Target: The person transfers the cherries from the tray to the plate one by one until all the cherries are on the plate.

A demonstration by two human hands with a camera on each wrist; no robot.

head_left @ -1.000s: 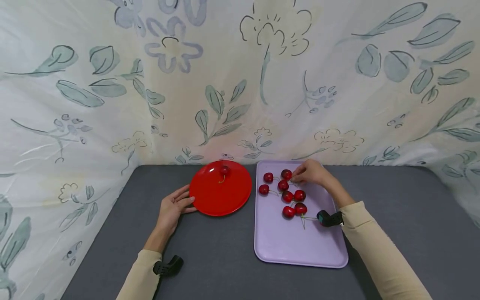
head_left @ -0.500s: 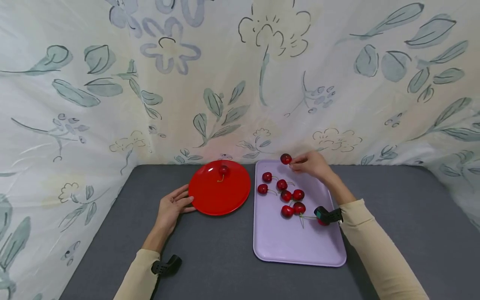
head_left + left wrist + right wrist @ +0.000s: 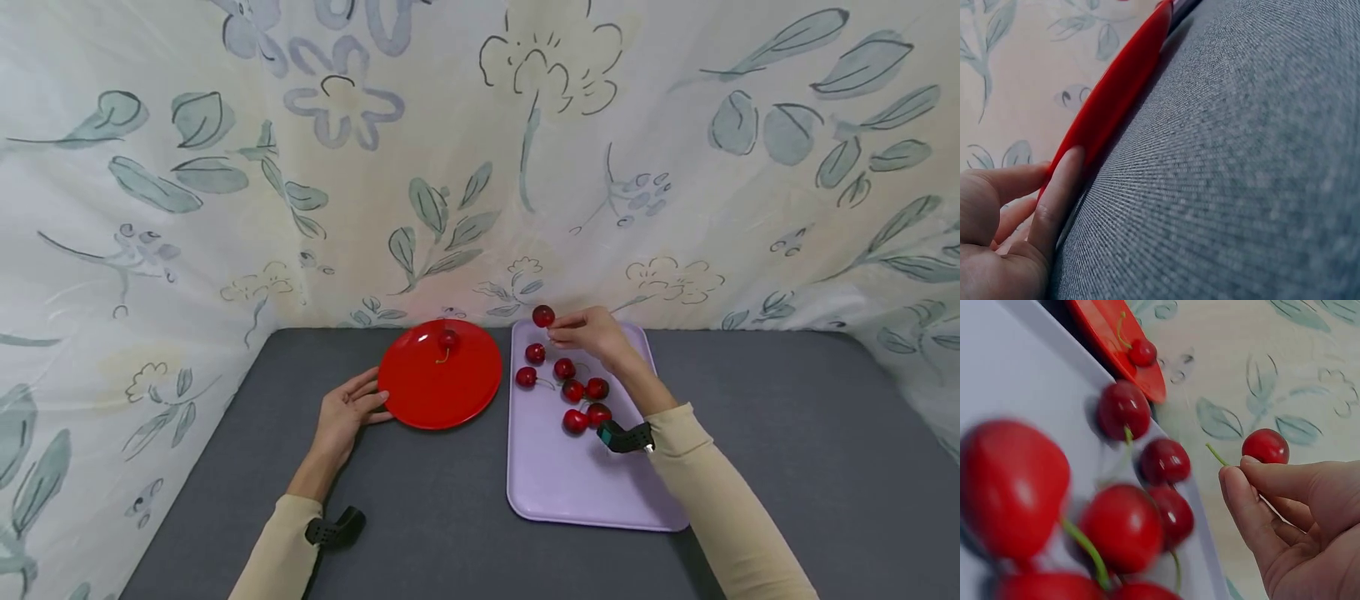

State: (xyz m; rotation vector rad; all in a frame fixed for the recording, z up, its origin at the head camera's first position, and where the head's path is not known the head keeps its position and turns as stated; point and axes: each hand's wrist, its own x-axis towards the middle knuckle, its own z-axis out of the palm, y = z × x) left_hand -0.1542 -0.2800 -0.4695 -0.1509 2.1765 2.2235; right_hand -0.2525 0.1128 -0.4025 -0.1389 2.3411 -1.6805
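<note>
Head view: vs 0.5 s ago the right hand (image 3: 596, 336) has moved left with the pinched cherry (image 3: 543, 316), now lifted over the far-left corner of the lavender tray (image 3: 570, 492), closer to the red plate (image 3: 440, 392); a second ago that cherry was still down among the others. Left hand (image 3: 347, 415) unchanged, fingers straight and relaxed, tips touching the plate's near-left rim, holding nothing. Red plate holds one cherry (image 3: 447, 339) near its far edge, stem pointing toward the viewer. Tray holds six loose cherries (image 3: 573, 390) clustered in its far half; near half bare. Both sit on the grey tabletop (image 3: 787, 433), just beside each other. Left wrist view: fingers (image 3: 1054, 200) lie flat against the plate edge (image 3: 1116, 100) on the grey surface, no curl around it. Right wrist view: thumb and fingertips (image 3: 1254, 481) are clamped on the cherry (image 3: 1265, 445) at its stem end, fruit in the air above the tray edge; tray cherries (image 3: 1124, 409) blurred below, the plate (image 3: 1116, 344) with its single cherry (image 3: 1142, 352) beyond.
</note>
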